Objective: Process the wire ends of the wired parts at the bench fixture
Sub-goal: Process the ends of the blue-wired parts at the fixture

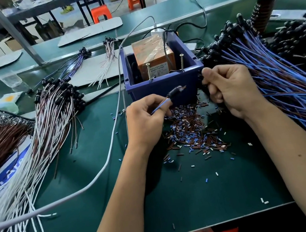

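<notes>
The left hand (146,116) pinches one small black cylindrical part with a blue wire (170,94) between thumb and curled fingers, its tip pointing up and right toward the dark blue plastic box fixture (163,83) just beyond it. That box holds an orange taped block (153,56), and two long metal screws (181,61) stand upright at its front rim. The right hand (231,89) is curled closed beside the box's right corner, at the edge of the big fan of black parts with blue and brown wires (271,71); whether it grips a part I cannot tell. Between the wrists, a heap of short blue, brown and white insulation offcuts (189,130) litters the green bench mat (199,198). Left of it lie a grey cable (111,147) and a spread of black parts with white and brown wires (50,120)
</notes>
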`<control>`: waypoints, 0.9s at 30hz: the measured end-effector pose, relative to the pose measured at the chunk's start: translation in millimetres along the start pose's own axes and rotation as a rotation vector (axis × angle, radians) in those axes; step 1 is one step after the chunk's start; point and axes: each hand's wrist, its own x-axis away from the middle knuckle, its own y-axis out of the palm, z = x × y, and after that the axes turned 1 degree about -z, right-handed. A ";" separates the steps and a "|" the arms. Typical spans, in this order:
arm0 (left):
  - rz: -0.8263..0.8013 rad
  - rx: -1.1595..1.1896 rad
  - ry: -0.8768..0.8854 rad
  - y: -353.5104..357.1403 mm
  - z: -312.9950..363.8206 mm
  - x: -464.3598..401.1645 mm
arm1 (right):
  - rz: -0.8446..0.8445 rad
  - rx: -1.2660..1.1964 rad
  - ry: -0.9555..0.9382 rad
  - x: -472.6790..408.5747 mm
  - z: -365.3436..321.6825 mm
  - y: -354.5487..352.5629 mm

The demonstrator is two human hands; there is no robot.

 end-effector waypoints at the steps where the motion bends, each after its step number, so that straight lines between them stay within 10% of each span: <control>1: 0.020 0.039 -0.016 -1.5 -0.5 0.1 | -0.003 0.001 -0.006 0.1 -0.5 -1.0; 11: 0.023 0.160 -0.044 15.0 7.2 9.1 | -0.177 -0.151 0.047 19.2 7.6 47.2; 19: 0.532 -0.011 0.083 16.1 8.0 10.0 | -0.112 -0.229 -0.008 18.4 1.3 44.1; 27: 0.564 0.060 0.101 16.4 13.2 10.6 | -0.094 -0.361 0.147 17.4 1.1 43.3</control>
